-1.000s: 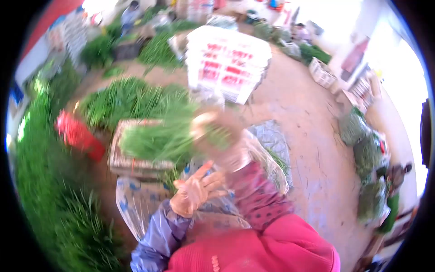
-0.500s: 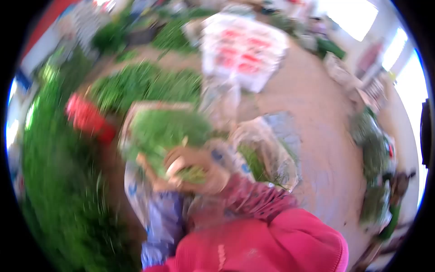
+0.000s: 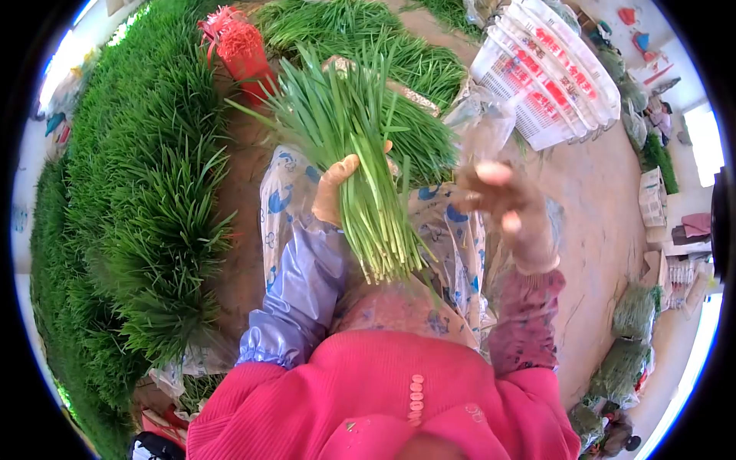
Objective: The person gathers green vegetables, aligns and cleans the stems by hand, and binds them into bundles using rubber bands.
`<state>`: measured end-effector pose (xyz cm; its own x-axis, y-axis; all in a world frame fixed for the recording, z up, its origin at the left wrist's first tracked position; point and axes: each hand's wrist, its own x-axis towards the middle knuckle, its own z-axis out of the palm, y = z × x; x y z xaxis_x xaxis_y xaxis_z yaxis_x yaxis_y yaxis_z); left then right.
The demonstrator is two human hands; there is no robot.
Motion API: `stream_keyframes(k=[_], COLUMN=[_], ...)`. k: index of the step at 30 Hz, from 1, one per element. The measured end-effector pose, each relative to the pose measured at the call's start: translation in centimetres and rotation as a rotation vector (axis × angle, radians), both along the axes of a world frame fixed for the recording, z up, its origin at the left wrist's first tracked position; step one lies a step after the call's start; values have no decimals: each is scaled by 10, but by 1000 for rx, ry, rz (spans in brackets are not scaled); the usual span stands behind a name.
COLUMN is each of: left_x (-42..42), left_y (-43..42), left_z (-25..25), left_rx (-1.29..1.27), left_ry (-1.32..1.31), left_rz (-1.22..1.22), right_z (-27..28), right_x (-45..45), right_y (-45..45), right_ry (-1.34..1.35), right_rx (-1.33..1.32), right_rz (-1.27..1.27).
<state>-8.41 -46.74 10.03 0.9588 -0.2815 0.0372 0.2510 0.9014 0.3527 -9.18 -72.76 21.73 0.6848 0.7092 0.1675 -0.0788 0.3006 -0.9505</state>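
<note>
Bunch: long green stalks (image 3: 374, 203) hung over the person's lap, pale ends twd chest, leaves pointing away.
L hand: left hand (image 3: 335, 188) was wrapped round them abt midway — gripping.
R hand: right hand (image 3: 512, 201) was up beside the bunch, apart from it — blurry, but fingers looked spread.
Lap: sheet w/ blue prints (image 3: 277, 203) lay under both.
Around: tall greens (image 3: 146, 199) stood L; white crates (image 3: 548, 77) were stacked far R.
</note>
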Motion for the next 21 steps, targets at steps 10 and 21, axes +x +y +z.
stream_keyframes(k=[10, 21], left_x=[39, 119], left_y=[-2, 16], left_z=[23, 42], left_rx=[790, 1053], left_ry=[-341, -565], left_rz=[139, 167], right_z=[-31, -12], right_x=[109, 143], right_y=[91, 106], right_ry=[-53, -268], right_rx=[-111, -289], right_rz=[-110, -409])
